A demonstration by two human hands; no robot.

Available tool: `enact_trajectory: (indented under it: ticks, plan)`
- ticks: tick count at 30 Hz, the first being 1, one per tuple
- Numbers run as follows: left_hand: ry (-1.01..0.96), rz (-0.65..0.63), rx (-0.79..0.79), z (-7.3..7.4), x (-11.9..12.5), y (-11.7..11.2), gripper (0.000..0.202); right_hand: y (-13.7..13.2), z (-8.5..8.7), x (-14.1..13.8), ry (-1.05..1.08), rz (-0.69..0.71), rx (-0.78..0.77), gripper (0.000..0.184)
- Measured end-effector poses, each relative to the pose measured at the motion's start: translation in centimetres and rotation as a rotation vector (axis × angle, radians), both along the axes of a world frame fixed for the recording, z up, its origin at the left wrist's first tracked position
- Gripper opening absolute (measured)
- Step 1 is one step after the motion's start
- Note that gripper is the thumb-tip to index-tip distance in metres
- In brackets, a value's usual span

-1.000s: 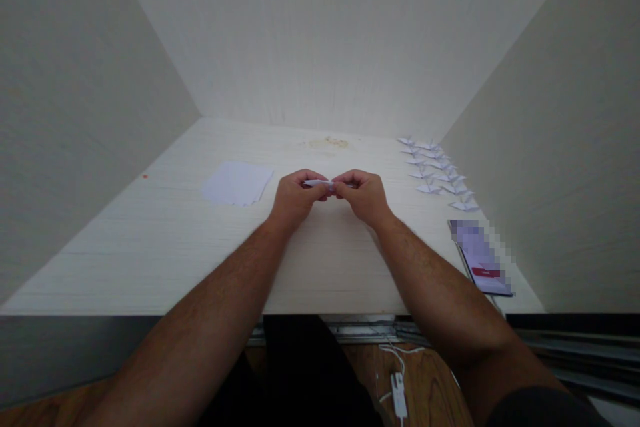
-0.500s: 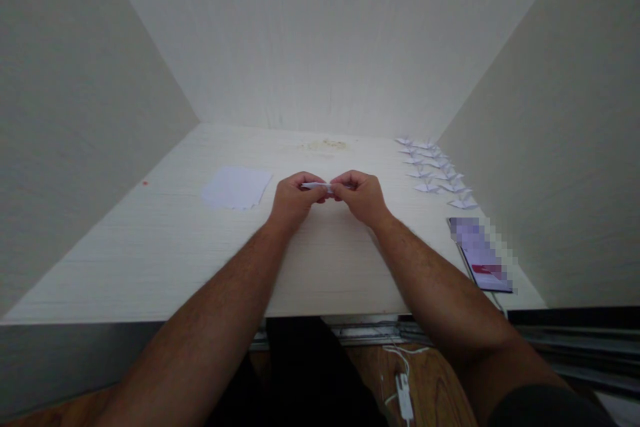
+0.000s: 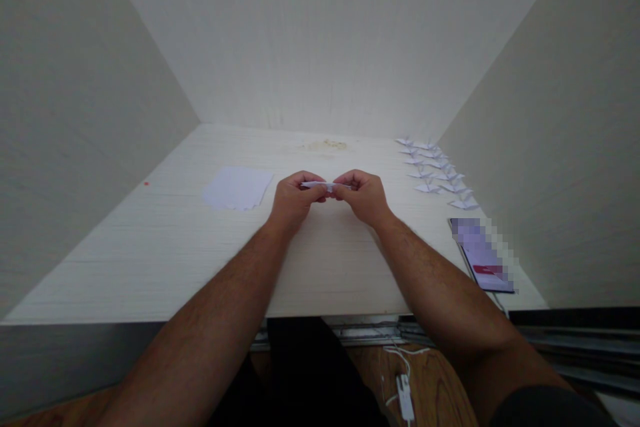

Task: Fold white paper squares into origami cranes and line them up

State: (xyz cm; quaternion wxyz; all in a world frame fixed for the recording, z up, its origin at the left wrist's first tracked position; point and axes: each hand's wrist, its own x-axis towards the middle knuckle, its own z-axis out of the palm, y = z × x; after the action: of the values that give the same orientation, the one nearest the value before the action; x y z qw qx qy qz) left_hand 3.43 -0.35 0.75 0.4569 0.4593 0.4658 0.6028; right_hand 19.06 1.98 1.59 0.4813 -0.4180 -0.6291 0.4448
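Note:
Between both hands, above the middle of the table, is a small piece of folded white paper (image 3: 315, 184). My left hand (image 3: 295, 200) pinches its left part between thumb and fingers. On the right part, my right hand (image 3: 365, 197) holds it in the same kind of pinch. The fingertips of both hands almost meet at the paper's middle and hide much of it, so its folds cannot be made out. A stack of white paper sheets (image 3: 237, 187) lies on the table to the left of my left hand.
Several white folded paper cranes (image 3: 427, 187) stand in rows at the right back. Nearer me lies a phone (image 3: 480, 257), partly blurred, with a cable at its lower end. Walls enclose the white table (image 3: 150, 247) on three sides. A white power strip (image 3: 404, 397) rests on the floor.
My right hand has shifted very slightly to the right, and a little more of the paper shows between the fingertips. Both hands keep hold of it.

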Motion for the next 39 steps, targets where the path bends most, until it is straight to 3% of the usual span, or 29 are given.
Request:
enact_trajectory:
  ticks: [16, 27, 36, 39]
  plan:
    - [0.028, -0.033, 0.002, -0.18, -0.15, 0.00, 0.023, 0.02, -0.05, 0.01, 0.031, 0.054, 0.017, 0.018]
    - [0.123, -0.054, 0.009, -0.46, -0.31, -0.05, 0.018, -0.33, -0.47, -0.17, -0.137, -0.050, 0.169, 0.012]
    - [0.137, -0.036, -0.009, -0.10, -0.31, -0.18, 0.021, -0.60, -0.36, -0.31, -0.106, -0.057, 0.142, 0.015]
    - [0.048, -0.045, 0.000, -0.02, -0.12, -0.22, 0.023, -0.54, -0.34, -0.28, -0.087, -0.061, 0.139, 0.013]
